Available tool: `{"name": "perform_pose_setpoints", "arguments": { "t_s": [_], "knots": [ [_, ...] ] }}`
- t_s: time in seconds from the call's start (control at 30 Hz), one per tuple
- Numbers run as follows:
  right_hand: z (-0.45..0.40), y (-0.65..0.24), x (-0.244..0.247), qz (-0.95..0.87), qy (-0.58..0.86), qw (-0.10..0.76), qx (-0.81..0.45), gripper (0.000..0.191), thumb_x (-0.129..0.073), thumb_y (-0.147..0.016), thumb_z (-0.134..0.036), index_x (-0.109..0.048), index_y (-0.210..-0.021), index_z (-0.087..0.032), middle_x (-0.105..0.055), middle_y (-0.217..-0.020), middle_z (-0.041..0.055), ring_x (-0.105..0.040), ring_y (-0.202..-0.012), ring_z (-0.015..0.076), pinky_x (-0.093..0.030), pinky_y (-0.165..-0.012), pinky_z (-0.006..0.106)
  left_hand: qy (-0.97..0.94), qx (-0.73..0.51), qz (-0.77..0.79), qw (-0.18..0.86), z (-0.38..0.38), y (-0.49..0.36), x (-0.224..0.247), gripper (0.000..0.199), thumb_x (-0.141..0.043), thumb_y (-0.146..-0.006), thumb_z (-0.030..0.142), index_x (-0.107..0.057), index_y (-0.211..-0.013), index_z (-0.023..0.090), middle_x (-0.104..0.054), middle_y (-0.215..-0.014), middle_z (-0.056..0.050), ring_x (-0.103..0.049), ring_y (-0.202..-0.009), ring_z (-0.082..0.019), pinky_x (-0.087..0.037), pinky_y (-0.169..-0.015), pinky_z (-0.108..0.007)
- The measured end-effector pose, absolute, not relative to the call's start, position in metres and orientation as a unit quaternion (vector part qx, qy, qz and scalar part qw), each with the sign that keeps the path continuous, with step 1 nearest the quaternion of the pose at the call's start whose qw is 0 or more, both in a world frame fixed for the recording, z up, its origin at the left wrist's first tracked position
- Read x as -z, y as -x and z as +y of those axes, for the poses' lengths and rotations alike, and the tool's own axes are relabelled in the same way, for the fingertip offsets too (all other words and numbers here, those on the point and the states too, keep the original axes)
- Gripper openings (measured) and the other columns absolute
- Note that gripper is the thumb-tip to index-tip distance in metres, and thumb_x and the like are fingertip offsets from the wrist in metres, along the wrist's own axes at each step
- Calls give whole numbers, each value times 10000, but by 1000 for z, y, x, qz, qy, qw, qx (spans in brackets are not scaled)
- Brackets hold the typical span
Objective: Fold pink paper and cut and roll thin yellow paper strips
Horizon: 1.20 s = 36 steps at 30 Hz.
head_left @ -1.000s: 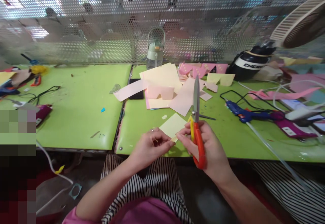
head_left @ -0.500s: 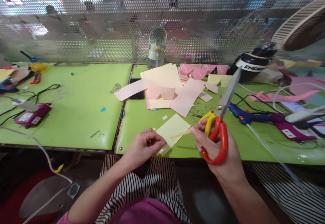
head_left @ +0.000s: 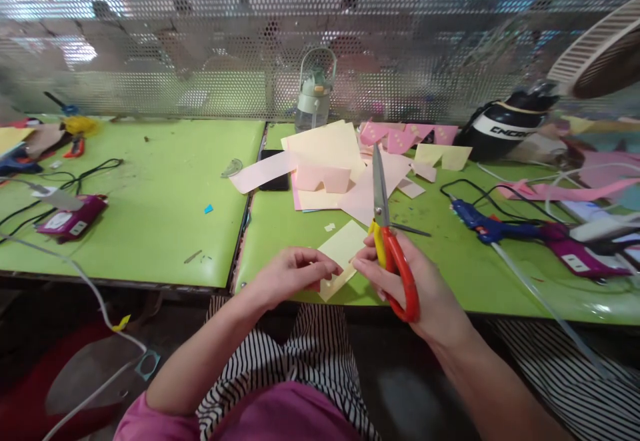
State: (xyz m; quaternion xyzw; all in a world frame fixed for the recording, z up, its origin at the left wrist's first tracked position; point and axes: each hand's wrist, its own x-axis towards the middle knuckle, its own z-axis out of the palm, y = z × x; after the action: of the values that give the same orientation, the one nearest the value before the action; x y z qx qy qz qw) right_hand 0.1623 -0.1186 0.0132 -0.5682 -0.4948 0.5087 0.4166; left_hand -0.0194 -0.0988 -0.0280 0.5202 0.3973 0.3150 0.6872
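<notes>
Scissors (head_left: 393, 254) with red and yellow handles hang in my right hand (head_left: 405, 281), blades pointing away and closed. The thumb and fingertips of that hand also pinch a narrow pale yellow strip (head_left: 347, 272). My left hand (head_left: 300, 271) has its fingers pressed together at the strip's other end; whether they grip it is too small to tell. Beneath the strip, a pale yellow sheet (head_left: 345, 242) lies on the green table near its front edge. Behind it are stacked cream sheets (head_left: 325, 148) and a folded pink-cream piece (head_left: 325, 179) with a notch.
A black phone (head_left: 274, 178) lies partly under a pale strip. Farther back stand a clear bottle (head_left: 313, 104) and a black bottle (head_left: 505, 124). On the right are a blue glue gun (head_left: 483, 221), cables and a purple power strip (head_left: 575, 254); another purple one (head_left: 75, 218) sits left.
My right hand has moved left with the scissors, closer to my left hand. The strip has come down over the yellow sheet, and the left fingers now meet its end.
</notes>
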Motion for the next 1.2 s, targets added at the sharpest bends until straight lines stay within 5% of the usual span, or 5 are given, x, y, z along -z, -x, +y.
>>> {"name": "perform_pose_setpoints", "arguments": {
  "t_s": [0.33, 0.7, 0.93, 1.2],
  "knots": [
    [-116, -160, -10, -506, 568, 401, -510, 521, -807, -622, -472, -472, -939, -230, -581, -732, -51, -421, -457, 56, -335, -383, 213, -460, -294, 376, 749, -105, 16, 34, 303, -745, -711, 463, -699, -779, 171, -486, -535, 60, -324, -461, -47, -225, -464, -210],
    [-117, -160, -7, -490, 566, 418, -515, 526, -820, -620, -448, -472, -945, -225, -582, -739, -51, -427, -467, 53, -345, -385, 208, -469, -290, 363, 752, -106, 14, 35, 243, -714, -758, 411, -692, -767, 169, -496, -555, 56, -351, -482, -54, -241, -485, -215],
    [-121, -158, 1, -480, 555, 452, -507, 495, -816, -630, -427, -496, -945, -219, -585, -728, -46, -449, -468, 57, -355, -394, 203, -495, -318, 363, 723, -106, 11, 30, 268, -693, -777, 411, -676, -826, 149, -656, -759, -16, -513, -639, -89, -372, -632, -237],
    [-125, -156, 8, -444, 551, 484, -515, 465, -838, -602, -373, -518, -912, -237, -581, -717, -63, -443, -449, 46, -352, -395, 187, -475, -348, 366, 721, -104, 8, 34, 288, -722, -734, 420, -639, -750, 144, -621, -642, 5, -532, -585, -87, -426, -636, -241]
  ]
}}
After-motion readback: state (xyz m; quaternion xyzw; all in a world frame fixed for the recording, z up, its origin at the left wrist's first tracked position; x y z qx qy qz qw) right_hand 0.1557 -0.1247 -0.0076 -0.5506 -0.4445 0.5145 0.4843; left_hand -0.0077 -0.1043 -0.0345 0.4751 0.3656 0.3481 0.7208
